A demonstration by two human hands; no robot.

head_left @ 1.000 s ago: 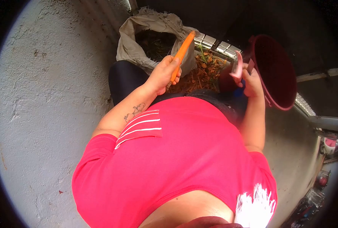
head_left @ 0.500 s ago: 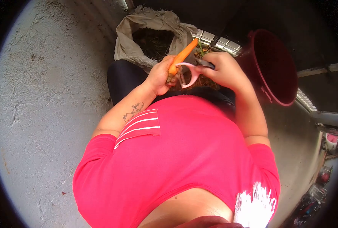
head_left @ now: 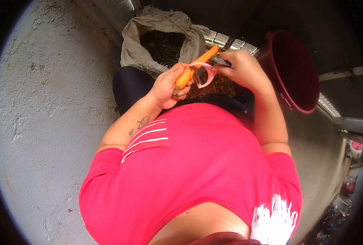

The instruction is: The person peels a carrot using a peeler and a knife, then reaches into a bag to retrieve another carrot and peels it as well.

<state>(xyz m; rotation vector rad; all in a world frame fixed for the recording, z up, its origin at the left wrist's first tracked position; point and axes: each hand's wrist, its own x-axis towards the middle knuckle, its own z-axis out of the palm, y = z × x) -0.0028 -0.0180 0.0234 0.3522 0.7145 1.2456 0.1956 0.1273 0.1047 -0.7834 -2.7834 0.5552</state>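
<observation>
Orange, tapering carrot (head_left: 185,78) held in the air between the two hands, forward of the torso; its long axis runs obliquely, the blunt, brownish stub end towards the body and to the left, the narrow tip away from the body and to the right. The left hand (head_left: 164,87) is the nearer: it is closed on the carrot's thick end, fingers wrapped about it. The right hand (head_left: 246,69), to the right of the carrot and close to its tip, is closed on a pink plastic peeler (head_left: 211,74) with a Y-shaped head. One arm of that head crosses the carrot's middle part; whether the blade touches the surface cannot be told. The hands are thus a little apart, with carrot and peeler spanning the gap. Beyond the carrot and to its left stands an open, pale woven sack (head_left: 130,45); to its right, a dark red plastic bucket (head_left: 276,75). Compared with the earliest frame, the peeler has come from beside the bucket to the carrot; compared with the middle frame, it lies farther from the stub end, and the carrot leans more to the right. The left hand's grip is unchanged.
</observation>
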